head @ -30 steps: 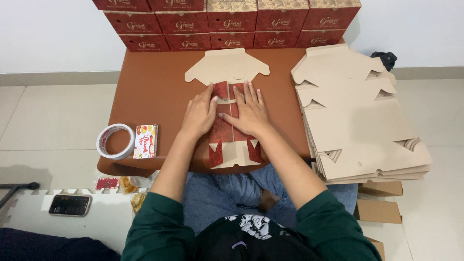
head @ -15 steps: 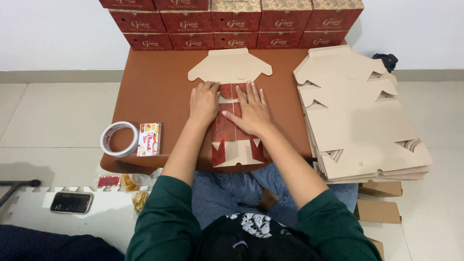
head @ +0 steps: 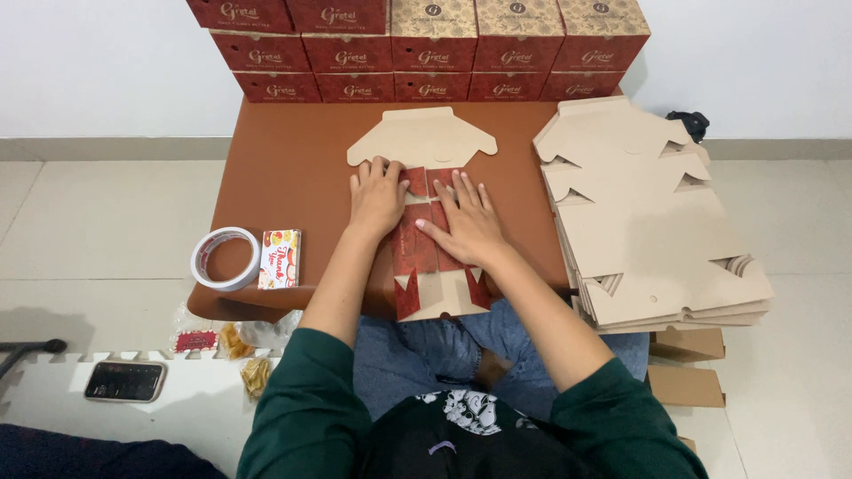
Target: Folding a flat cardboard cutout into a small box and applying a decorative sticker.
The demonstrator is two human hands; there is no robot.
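1. Both hands sit slightly farther up the box blank than half a second ago, now near its folded red flaps; otherwise little has changed.
2. Left hand (head: 376, 197) lies flat, fingers spread a little, pressing down on the left side of the box blank (head: 431, 229).
3. Right hand (head: 468, 222) is also flat with fingers fanned out, palm down on the right side of the red folded panels, thumb pointing toward 9 o'clock.
4. That blank lies on the brown table (head: 293, 177), its plain cardboard top flap at 12 o'clock from the hands and its lower end hanging over the table's near edge above the lap.
5. At 3 o'clock a stack of flat blanks (head: 648, 213) rests, partly overhanging the table.
6. At 12 o'clock finished red boxes (head: 417, 49) are stacked against the wall.
7. At 8 o'clock a tape roll (head: 225, 258) lies just beside a small card (head: 280, 259).
8. A phone (head: 125, 380) lies on the floor mat, well apart at 8 o'clock.
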